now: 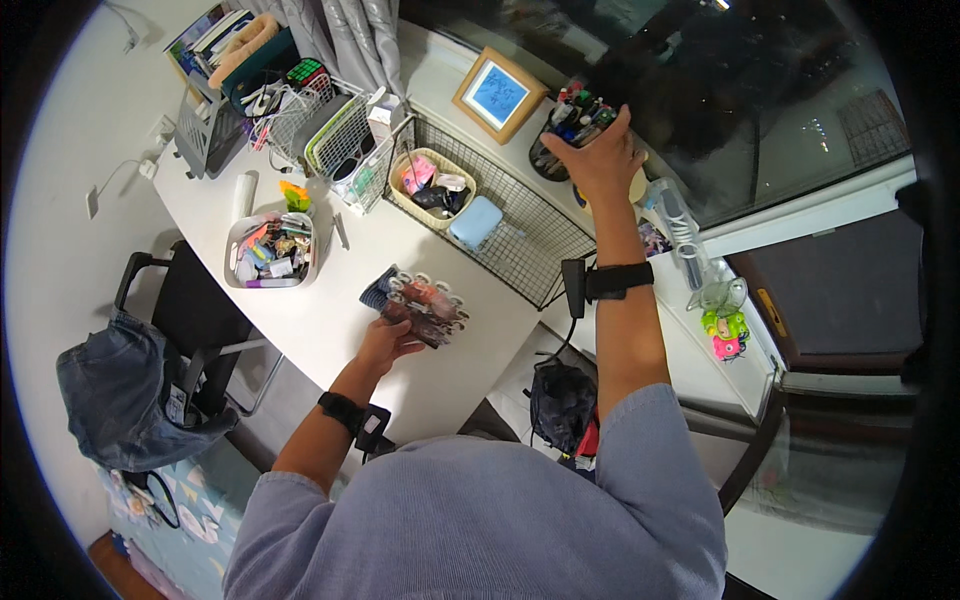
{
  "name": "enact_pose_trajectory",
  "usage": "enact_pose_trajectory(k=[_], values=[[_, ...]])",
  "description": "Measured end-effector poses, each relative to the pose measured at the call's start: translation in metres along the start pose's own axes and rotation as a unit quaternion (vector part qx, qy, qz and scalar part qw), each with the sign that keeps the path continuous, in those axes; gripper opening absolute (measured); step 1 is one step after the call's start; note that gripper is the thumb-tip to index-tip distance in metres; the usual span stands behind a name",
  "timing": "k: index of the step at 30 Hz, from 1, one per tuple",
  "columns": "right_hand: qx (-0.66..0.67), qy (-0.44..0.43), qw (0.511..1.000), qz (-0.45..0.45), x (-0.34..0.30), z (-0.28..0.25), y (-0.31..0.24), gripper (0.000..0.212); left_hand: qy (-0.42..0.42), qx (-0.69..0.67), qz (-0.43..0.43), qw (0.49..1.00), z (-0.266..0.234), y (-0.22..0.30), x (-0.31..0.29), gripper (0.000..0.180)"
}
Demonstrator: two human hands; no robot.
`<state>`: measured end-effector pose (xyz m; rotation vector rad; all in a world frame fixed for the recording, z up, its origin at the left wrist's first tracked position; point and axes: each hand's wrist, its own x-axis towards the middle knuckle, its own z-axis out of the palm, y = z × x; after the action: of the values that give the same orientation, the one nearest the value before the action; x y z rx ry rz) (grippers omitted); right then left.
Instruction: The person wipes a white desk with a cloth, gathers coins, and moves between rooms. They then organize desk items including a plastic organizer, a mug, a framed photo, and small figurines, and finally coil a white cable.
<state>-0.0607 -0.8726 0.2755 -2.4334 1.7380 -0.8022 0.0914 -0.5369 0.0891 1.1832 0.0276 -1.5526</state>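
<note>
My left hand [383,345], over the white desk [345,285], is closed on the near edge of a flat, dark booklet-like item [425,312]. It has a reddish picture and whitish ring shapes along its edges; its exact kind is unclear. My right hand [603,160] reaches out to the windowsill, thumb and forefinger spread wide beside a dark pen holder [547,160] packed with pens and markers. Whether the palm touches the holder cannot be seen. A wooden picture frame [462,97] stands to the left of the holder.
A black wire basket [540,265] holds a cream bin [408,205] and a light blue case [476,222]. A white box of small items [305,275] sits on the desk's left. Farther back are white wire racks [340,150]. A chair [195,295] and black bag [562,405] stand nearby.
</note>
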Motion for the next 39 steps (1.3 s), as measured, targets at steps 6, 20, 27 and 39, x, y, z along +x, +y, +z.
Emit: enact_pose_trajectory(k=[6,20,27,39], values=[[-0.005,-0.027,0.999,0.038,0.006,0.009,-0.004,0.125,0.005,0.020,-0.021,1.000,0.005,-0.002,0.002,0.027],[0.205,0.079,0.975,-0.035,-0.004,-0.001,-0.009,0.111,0.032,0.005,-0.031,0.999,-0.002,-0.005,-0.005,0.025],[0.397,0.014,0.915,-0.076,-0.067,-0.038,-0.032,0.110,0.005,0.013,-0.004,1.000,-0.010,-0.009,0.001,0.029],[0.213,-0.049,0.976,-0.008,-0.161,0.062,0.035,0.104,0.034,0.014,-0.029,0.999,-0.004,-0.011,-0.003,0.022]])
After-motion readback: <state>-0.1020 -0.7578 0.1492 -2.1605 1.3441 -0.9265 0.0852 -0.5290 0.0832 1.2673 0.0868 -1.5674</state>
